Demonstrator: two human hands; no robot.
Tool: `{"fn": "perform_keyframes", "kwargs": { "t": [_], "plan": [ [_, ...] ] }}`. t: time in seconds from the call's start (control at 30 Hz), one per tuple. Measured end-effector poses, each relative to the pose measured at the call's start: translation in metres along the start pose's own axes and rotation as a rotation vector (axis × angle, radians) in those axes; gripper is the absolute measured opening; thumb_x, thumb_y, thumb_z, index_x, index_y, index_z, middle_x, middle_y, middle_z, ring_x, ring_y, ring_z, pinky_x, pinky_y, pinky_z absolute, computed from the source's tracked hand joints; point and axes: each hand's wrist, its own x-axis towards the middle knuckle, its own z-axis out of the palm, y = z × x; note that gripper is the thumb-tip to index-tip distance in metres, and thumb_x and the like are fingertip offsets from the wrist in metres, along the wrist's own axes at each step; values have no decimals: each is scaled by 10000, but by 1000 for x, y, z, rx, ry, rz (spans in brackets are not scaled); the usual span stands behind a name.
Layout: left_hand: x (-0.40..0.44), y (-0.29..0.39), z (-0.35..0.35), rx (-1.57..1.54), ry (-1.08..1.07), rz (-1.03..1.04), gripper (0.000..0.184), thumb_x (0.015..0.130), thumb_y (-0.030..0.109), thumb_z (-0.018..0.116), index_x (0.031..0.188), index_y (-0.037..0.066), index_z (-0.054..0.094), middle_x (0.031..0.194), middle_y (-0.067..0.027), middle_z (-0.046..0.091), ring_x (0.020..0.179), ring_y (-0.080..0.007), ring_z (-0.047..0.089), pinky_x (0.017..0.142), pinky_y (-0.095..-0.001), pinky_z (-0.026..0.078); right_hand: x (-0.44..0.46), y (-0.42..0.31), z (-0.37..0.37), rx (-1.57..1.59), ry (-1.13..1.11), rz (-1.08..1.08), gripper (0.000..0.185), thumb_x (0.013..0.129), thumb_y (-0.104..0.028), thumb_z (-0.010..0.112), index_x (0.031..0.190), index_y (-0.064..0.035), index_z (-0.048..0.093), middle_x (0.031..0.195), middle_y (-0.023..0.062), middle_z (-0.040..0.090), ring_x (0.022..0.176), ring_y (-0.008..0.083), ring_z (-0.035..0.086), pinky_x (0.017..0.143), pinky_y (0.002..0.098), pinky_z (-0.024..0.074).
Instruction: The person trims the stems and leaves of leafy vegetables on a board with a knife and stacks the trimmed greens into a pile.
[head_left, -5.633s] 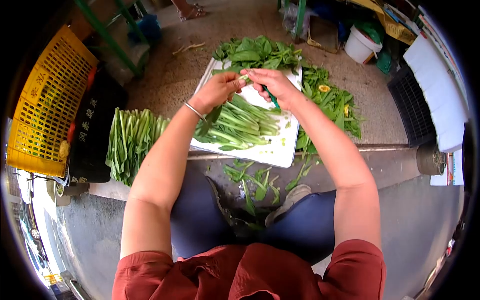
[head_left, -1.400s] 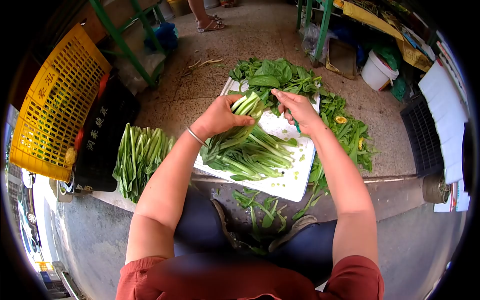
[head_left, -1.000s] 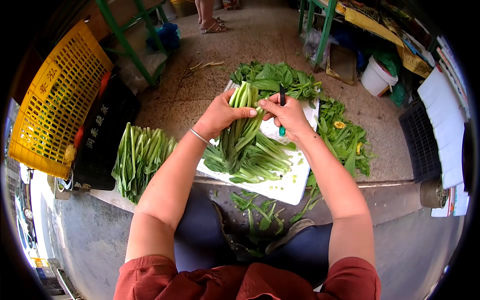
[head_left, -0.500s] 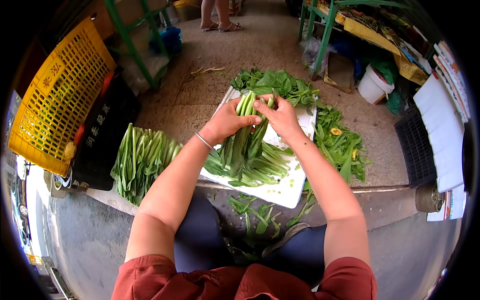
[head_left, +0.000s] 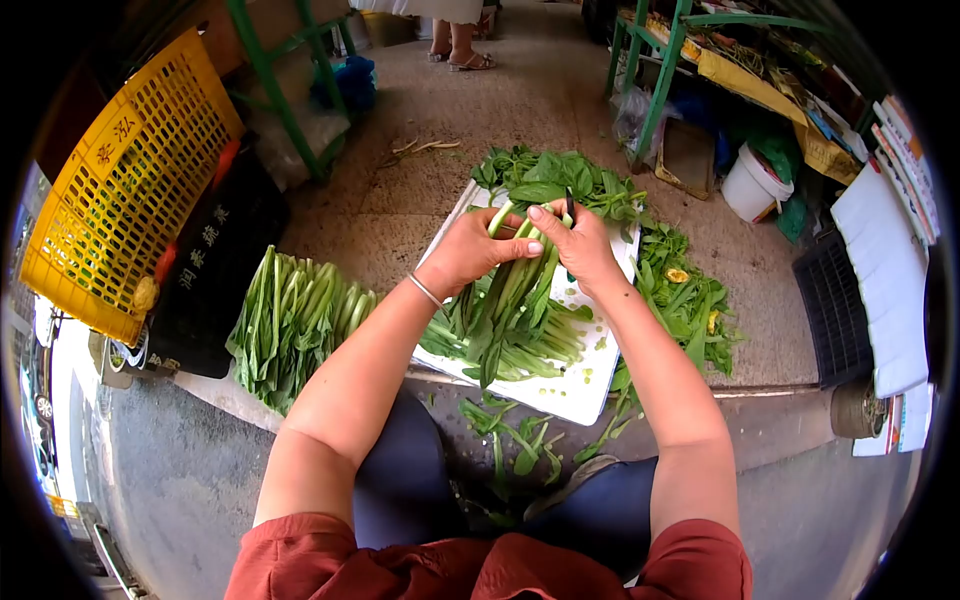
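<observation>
Over the white board, my left hand is closed round a bunch of leafy greens, stalks up and leaves hanging toward me. My right hand grips the same stalks near their cut ends, its thumb pressed on them. A slim dark thing sticks up by the right fingers; its kind is mostly hidden. Below the bunch, more green stalks lie on the board among small cut bits. Left of the board stands a thick row of similar greens.
Loose leaves heap at the board's far edge, and more leaves lie to its right. A yellow crate and a black crate stand left. At the right are a white bucket and a black basket. Another person's feet show at the back.
The bunch has shifted a little right and its stalks have spread apart. My right hand has moved slightly right and down. The view has tilted a little, showing the other person's white hem.
</observation>
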Motion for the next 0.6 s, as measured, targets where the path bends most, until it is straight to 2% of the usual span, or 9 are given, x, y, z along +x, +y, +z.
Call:
{"fn": "perform_keyframes", "kwargs": {
  "t": [0.17,0.23,0.3,0.33,0.37,0.4,0.43,0.47,0.6],
  "plan": [
    [-2,-1,-5,32,6,16,684,625,224,808,1168,-25,475,1058,-107,572,971,-160,533,849,-286,434,-5,2,5,5,-9,-51,395,752,-410,664,783,-25,580,722,56,579,689,120,510,667,272,419],
    [-6,3,4,289,-95,302,799,571,284,833,1214,-4,457,1100,-135,573,1045,-194,525,917,-308,402,-6,-6,16,-130,16,-157,393,748,-401,668,788,-18,584,717,68,585,681,120,520,659,268,426],
    [-14,6,12,254,-57,280,839,552,326,837,1235,28,452,1104,-107,564,1029,-175,500,924,-301,379,-9,-11,20,-134,-20,-154,382,748,-375,672,820,-8,594,721,78,594,654,128,532,637,264,433],
    [-19,13,13,317,-32,197,682,567,306,834,1108,4,548,999,-95,607,918,-167,551,836,-294,443,-11,-25,18,-202,-50,-83,394,740,-383,682,838,-9,601,725,71,599,641,128,534,616,266,436],
    [-8,0,4,265,-136,-27,484,586,271,827,929,1,617,841,-64,631,750,-138,580,688,-275,490,-14,-29,16,-270,-85,-11,408,732,-390,692,857,-11,609,729,64,603,629,129,536,595,269,439],
    [-6,-7,1,237,-165,32,370,602,245,818,822,16,628,728,-28,620,627,-104,562,581,-258,487,-13,-15,16,-173,-114,-65,412,740,-407,683,868,-22,613,731,40,593,613,104,512,563,250,418],
    [-12,4,3,230,-166,-31,347,624,220,799,842,13,626,747,-35,620,641,-102,562,590,-254,483,-10,-8,14,-80,-143,-137,416,749,-424,673,878,-33,617,733,17,583,597,79,488,531,230,397],
    [-15,6,2,255,-109,-58,316,636,207,785,832,15,629,740,-31,619,639,-99,561,585,-249,478,-11,-4,10,96,-169,-22,475,738,-445,677,954,-26,613,746,6,587,569,72,502,469,223,385],
    [0,-18,-26,339,144,28,228,674,182,737,795,12,644,698,-15,615,623,-84,555,576,-241,457,-3,31,-34,-255,-86,243,393,749,-332,690,959,-12,600,778,37,612,593,79,559,489,204,433]
  ]
}}
